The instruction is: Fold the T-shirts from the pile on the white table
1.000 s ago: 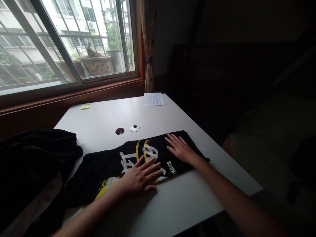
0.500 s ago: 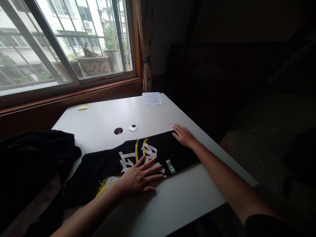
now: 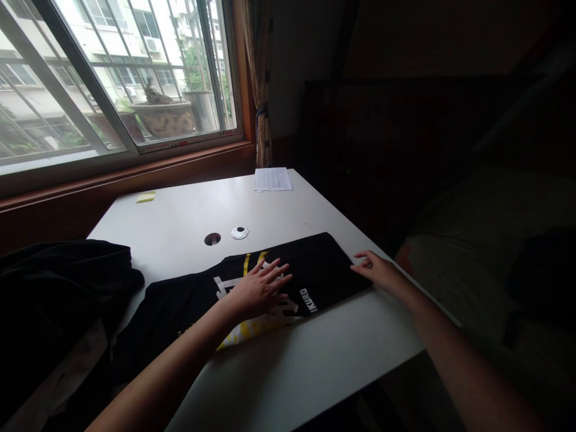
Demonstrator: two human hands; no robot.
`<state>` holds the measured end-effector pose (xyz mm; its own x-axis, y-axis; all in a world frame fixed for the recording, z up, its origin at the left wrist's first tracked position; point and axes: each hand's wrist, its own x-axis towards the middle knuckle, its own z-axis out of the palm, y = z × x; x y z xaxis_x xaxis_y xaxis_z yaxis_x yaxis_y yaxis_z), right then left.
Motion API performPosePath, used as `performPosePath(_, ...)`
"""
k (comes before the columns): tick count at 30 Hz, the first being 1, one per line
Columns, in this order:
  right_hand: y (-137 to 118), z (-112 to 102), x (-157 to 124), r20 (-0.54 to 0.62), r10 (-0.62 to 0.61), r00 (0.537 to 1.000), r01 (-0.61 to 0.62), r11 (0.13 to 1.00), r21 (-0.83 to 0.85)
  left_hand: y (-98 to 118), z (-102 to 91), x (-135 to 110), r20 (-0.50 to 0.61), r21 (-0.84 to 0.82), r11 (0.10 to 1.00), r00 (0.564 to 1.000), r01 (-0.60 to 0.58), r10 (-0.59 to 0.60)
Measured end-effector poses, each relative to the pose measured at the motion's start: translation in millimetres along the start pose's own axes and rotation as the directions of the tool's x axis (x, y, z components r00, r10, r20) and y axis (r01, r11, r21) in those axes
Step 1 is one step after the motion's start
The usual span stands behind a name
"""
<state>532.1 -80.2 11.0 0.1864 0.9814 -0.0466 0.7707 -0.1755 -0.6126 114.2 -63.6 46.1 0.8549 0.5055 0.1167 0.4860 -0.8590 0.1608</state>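
A black T-shirt (image 3: 330, 264) with white lettering and yellow print lies folded into a long strip across the white table. My left hand (image 3: 263, 288) rests on its printed middle, palm down and fingers spread, hiding part of the lettering. At the shirt's right end, my right hand (image 3: 375, 270) has its fingers apart and slightly bent, the fingertips at the edge of the cloth. No cloth shows gripped in it.
Dark bundled fabric (image 3: 67, 288) lies at the left beside the shirt. Papers (image 3: 273, 179) and a yellow sticky note (image 3: 146, 197) are at the table's far side. A round hole (image 3: 212, 239) and a round silver fitting (image 3: 239, 233) mark the tabletop (image 3: 189, 210).
My right hand has moved from the shirt's far right corner toward me, along its end edge. My left hand has shifted slightly up over the print. The view has shifted slightly.
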Motion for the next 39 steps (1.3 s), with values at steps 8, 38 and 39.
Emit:
performPosePath(8, -5, -14, -45, 0.059, 0.007, 0.998, -0.018, 0.982, 0.186, 7, 31.1, 65, 0.013, -0.007, 0.999, 0.999, 0.048, -0.048)
performPosePath(38, 13, -17, -27, -0.020, -0.042, 0.999, 0.044, 0.996, 0.081, 0, 36.5, 96, 0.016, -0.009, 0.988, 0.988, 0.153, -0.153)
performPosePath(39, 14, -16, -25, -0.055, -0.053, 0.997, 0.058, 0.995, 0.076, 0, 36.8, 96, 0.013, -0.010, 0.988, 0.988, 0.153, -0.153)
